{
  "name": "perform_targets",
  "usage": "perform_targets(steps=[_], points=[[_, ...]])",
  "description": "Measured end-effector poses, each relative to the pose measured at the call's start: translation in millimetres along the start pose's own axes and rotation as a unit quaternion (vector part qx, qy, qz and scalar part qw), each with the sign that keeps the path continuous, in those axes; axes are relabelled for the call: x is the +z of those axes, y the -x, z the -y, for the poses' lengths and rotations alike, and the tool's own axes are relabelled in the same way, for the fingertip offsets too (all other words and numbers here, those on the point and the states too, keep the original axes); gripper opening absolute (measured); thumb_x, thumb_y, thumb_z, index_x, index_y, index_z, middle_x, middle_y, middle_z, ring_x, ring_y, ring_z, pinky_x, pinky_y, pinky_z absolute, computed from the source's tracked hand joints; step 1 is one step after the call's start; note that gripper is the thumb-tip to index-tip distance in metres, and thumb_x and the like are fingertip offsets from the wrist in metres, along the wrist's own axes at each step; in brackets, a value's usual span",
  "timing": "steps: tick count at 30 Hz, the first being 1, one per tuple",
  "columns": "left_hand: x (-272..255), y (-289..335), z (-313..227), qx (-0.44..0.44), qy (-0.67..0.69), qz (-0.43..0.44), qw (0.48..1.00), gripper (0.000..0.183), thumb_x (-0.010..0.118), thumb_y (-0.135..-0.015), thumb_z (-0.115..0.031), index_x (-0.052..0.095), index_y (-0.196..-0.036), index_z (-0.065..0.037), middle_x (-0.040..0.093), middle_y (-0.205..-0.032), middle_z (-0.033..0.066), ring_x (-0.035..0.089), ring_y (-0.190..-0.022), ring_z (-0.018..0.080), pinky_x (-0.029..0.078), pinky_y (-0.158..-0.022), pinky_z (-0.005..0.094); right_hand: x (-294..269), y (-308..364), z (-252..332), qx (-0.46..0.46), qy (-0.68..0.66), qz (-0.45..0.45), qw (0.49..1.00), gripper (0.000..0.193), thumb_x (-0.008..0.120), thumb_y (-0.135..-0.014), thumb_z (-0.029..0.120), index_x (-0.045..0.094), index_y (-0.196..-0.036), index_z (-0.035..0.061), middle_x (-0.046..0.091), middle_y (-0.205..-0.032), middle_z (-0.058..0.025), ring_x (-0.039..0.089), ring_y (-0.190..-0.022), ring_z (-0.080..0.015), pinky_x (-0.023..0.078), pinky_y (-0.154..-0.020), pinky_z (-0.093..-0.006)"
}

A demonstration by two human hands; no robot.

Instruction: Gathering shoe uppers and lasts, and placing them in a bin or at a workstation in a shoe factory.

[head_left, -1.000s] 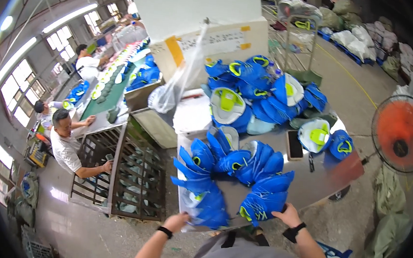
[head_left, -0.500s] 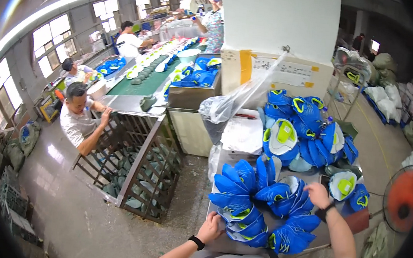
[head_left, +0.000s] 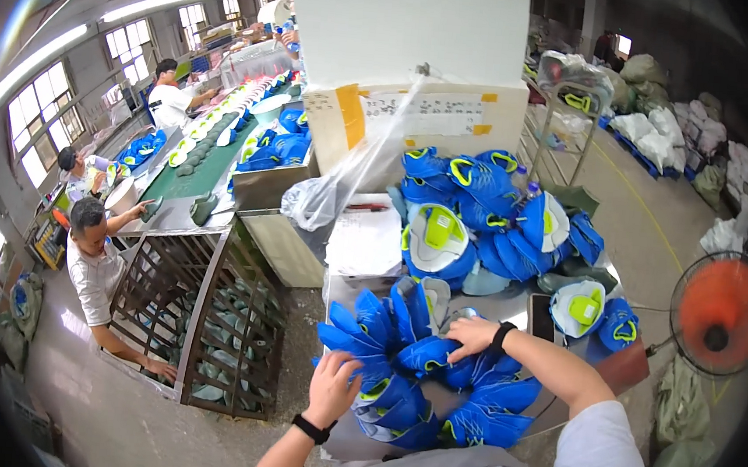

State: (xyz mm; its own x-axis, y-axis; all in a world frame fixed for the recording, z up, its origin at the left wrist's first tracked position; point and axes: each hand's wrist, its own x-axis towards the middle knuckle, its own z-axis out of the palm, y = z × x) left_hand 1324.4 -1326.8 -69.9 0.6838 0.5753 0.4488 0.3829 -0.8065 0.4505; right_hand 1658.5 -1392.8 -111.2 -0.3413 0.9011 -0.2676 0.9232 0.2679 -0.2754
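Note:
Blue shoe uppers with lime-green linings lie fanned in a ring of stacks on the worktable. My right hand (head_left: 472, 334) reaches over the middle of the ring, its fingers bent down and closed on the edge of a blue shoe upper (head_left: 426, 355). At the ring's left side, my left hand (head_left: 332, 392) has its fingers apart and slightly curled, beside a fanned stack of uppers (head_left: 357, 331); whether the fingertips touch it I cannot tell. Another stack (head_left: 490, 414) lies at the near right. Behind the ring stands a larger heap of uppers (head_left: 470, 184), some showing white insides.
A white paper stack (head_left: 364, 242) and hanging clear plastic (head_left: 315, 202) lie left of the heap, by a white pillar (head_left: 408, 25). At right stands an orange fan (head_left: 718, 300). A co-worker (head_left: 96, 251) leans over a barred metal cage (head_left: 195, 307) of shoe lasts, beside a green conveyor (head_left: 176, 183).
The view has swung right. My right hand has moved left onto an upper in the ring. My left hand has lifted slightly along the left stack. The co-worker's arm now reaches down beside the cage.

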Motion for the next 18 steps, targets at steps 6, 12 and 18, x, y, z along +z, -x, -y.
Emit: perform_targets(steps=[6, 12, 18], points=[[102.0, -99.8, -49.9, 0.205, -0.142, 0.155, 0.956, 0.034, 0.049, -0.073, -0.011, 0.050, -0.107, -0.003, 0.054, -0.109, 0.0101, 0.039, -0.117, 0.0262, 0.033, -0.089, 0.0369, 10.4, -14.1, 37.4, -0.125, 0.153, -0.148, 0.969, 0.061, 0.064, -0.058, 0.059, 0.061, -0.089, 0.0053, 0.059, -0.092, -0.0130, 0.052, -0.094, -0.0291, 0.042, -0.082, -0.0366], [113.9, -106.4, -25.8, 0.213, -0.224, 0.199, 0.930, 0.015, 0.052, -0.067, -0.017, 0.058, -0.079, -0.013, 0.058, -0.083, 0.0022, 0.049, -0.097, 0.0168, 0.032, -0.087, 0.0412, -12.5, 47.2, 29.6, 0.001, 0.072, -0.033, 0.997, 0.044, 0.069, -0.059, 0.046, 0.065, -0.072, 0.0044, 0.060, -0.072, -0.0132, 0.060, -0.072, -0.0296, 0.048, -0.068, -0.0384], [83.3, -94.7, -3.2, 0.018, -0.191, 0.226, 0.955, 0.018, 0.054, -0.066, -0.017, 0.059, -0.083, -0.011, 0.058, -0.091, 0.0021, 0.048, -0.102, 0.0188, 0.026, -0.092, 0.0543, -9.1, 78.5, -27.9, 0.149, 0.288, -0.023, 0.946, 0.021, 0.065, -0.061, 0.037, 0.064, -0.063, 0.0162, 0.060, -0.063, -0.0019, 0.058, -0.065, -0.0174, 0.036, -0.064, -0.0360]])
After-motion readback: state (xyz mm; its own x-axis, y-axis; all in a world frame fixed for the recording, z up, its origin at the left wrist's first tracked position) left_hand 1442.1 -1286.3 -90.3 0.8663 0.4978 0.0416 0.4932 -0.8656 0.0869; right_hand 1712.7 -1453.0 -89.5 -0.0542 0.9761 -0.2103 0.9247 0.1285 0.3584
